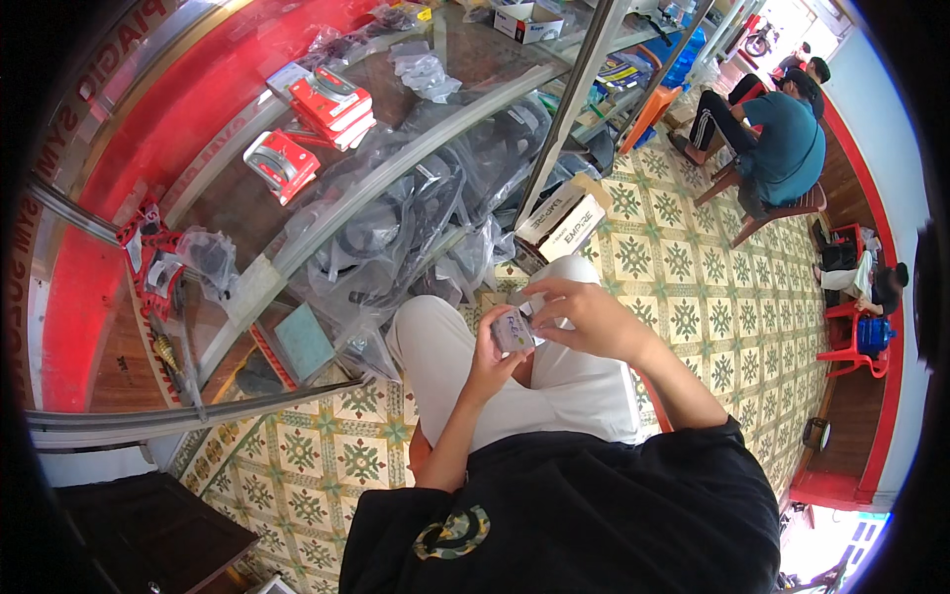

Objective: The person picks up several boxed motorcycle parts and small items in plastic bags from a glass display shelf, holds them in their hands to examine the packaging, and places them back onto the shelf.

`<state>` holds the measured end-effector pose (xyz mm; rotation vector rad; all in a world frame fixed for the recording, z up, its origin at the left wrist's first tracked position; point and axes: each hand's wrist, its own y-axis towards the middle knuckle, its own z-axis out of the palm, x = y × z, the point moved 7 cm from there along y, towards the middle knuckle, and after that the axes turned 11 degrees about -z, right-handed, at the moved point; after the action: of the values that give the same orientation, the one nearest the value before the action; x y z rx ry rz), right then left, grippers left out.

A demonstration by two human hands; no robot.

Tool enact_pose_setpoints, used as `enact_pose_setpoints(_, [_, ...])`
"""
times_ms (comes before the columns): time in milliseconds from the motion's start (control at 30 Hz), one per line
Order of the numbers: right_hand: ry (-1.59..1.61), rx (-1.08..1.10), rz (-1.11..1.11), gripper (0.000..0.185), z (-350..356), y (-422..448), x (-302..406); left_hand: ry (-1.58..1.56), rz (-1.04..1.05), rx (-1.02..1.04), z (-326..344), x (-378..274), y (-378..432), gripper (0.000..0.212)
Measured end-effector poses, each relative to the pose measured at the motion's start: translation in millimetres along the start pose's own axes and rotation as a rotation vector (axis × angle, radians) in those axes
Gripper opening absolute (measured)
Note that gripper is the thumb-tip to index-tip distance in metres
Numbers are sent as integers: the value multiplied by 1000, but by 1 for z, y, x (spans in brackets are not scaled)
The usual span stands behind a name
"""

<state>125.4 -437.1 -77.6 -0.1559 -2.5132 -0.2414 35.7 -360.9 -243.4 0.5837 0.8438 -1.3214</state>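
Above my lap, my left hand (491, 361) grips a small grey box (513, 331) that bears handwriting. My right hand (582, 318) is at the box's right end, its thumb and fingers pinched at a pale flap or small piece there; which of these it is cannot be told. Before me stands a glass display case with a metal-edged shelf (415, 167). On its upper glass lie a stack of red and white boxes (332, 111) and another red and white box (282, 165). Black parts in clear plastic bags (371, 230) fill the shelf below.
An open printed carton (568, 226) stands just beyond my knees. A metal post (568, 111) rises beside it. At the left are a bagged dark part (208, 256) and a light blue box (303, 343). Several people sit at the right, one in a teal shirt (787, 145) on a brown chair.
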Motion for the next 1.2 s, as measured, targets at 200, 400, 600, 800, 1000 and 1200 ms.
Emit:
enact_pose_setpoints(200, [-179, 27, -12, 12, 3, 7, 8, 227, 173, -38, -7, -11, 1, 74])
enact_pose_setpoints(400, [-241, -34, -94, 9, 7, 6, 8, 295, 198, -58, -10, -14, 1, 73])
enact_pose_setpoints(600, [-137, -46, -102, 14, 6, 3, 5, 298, 167, -83, -12, -8, 2, 71])
enact_pose_setpoints(800, [-149, 20, -140, 16, 5, 2, 7, 365, 196, -80, -11, -10, 1, 71])
enact_pose_setpoints(1000, [-201, 8, -88, 12, 12, 0, 6, 411, 196, -75, -10, -7, 3, 73])
enact_pose_setpoints(1200, [-60, -100, -20, 10, 1, -3, 0, 269, 145, -89, -10, -9, 3, 75])
